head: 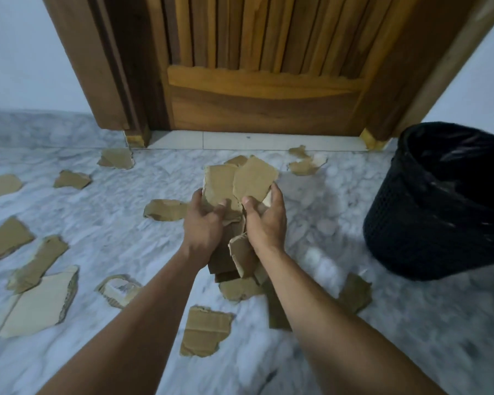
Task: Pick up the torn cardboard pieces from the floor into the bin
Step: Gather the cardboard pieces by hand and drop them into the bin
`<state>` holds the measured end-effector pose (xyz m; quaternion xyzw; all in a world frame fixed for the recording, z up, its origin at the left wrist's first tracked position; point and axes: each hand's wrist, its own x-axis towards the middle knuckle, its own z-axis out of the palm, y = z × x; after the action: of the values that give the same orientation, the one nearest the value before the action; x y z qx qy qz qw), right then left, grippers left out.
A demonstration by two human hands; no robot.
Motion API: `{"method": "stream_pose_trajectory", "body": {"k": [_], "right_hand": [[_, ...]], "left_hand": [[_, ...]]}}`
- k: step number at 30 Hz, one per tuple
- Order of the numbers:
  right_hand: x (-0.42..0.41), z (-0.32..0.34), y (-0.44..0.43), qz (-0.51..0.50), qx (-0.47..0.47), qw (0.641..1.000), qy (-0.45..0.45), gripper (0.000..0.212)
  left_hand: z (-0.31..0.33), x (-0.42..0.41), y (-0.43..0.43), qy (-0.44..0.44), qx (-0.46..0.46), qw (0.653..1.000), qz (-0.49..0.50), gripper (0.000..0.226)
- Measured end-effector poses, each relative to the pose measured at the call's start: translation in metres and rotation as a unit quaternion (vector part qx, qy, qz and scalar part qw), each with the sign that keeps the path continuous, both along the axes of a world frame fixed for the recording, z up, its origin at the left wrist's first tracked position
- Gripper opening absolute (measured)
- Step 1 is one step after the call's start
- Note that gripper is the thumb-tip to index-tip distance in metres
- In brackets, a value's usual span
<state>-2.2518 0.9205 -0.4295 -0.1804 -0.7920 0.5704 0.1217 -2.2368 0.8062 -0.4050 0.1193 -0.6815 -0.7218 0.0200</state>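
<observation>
Both hands hold one bundle of torn brown cardboard pieces (240, 183) above the floor, in the middle of the view. My left hand (201, 223) grips the bundle's left side with the thumb on top. My right hand (265, 220) grips its right side, thumb pressed on the front piece. More of the bundle hangs below my wrists. A black mesh bin (442, 201) lined with a dark bag stands at the right, open and apart from the bundle. Several loose cardboard pieces lie on the floor, among them a large pale piece (40, 303) and a brown piece (206, 334).
The marble-patterned floor (111, 212) is strewn with scraps on the left and near my arms. A shut wooden door (263, 81) with its frame rises straight ahead, a pale threshold strip at its foot. White walls flank the door.
</observation>
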Motion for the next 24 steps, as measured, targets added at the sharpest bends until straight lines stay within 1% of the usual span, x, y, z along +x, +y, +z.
{"method": "stream_pose_trajectory", "body": {"k": [1, 5, 10, 13, 16, 20, 22, 24], "right_hand": [[-0.004, 0.016, 0.011, -0.008, 0.007, 1.000, 0.018, 0.077], [-0.020, 0.098, 0.066, -0.047, 0.048, 0.994, 0.083, 0.070], [-0.031, 0.210, 0.157, -0.111, 0.113, 0.974, 0.163, 0.066], [-0.031, 0.254, 0.219, -0.147, 0.121, 0.962, 0.194, 0.064], [-0.024, 0.268, 0.278, -0.192, 0.115, 0.951, 0.214, 0.064], [-0.004, 0.252, 0.337, -0.238, 0.092, 0.940, 0.226, 0.060], [0.002, 0.234, 0.354, -0.240, 0.079, 0.945, 0.210, 0.060], [0.010, 0.215, 0.366, -0.232, 0.071, 0.956, 0.167, 0.058]], "left_hand": [[0.015, -0.005, 0.010, 0.009, 0.003, 1.000, -0.006, 0.027], [0.085, -0.026, 0.067, 0.074, 0.075, 0.994, -0.040, 0.019], [0.179, -0.049, 0.159, 0.144, 0.108, 0.980, -0.083, 0.026], [0.222, -0.054, 0.223, 0.173, 0.126, 0.969, -0.122, 0.028], [0.235, -0.055, 0.285, 0.184, 0.124, 0.963, -0.150, 0.029], [0.219, -0.051, 0.355, 0.172, 0.122, 0.958, -0.193, 0.022], [0.205, -0.051, 0.373, 0.158, 0.099, 0.960, -0.210, 0.022], [0.190, -0.054, 0.381, 0.132, 0.068, 0.961, -0.234, 0.024]]}}
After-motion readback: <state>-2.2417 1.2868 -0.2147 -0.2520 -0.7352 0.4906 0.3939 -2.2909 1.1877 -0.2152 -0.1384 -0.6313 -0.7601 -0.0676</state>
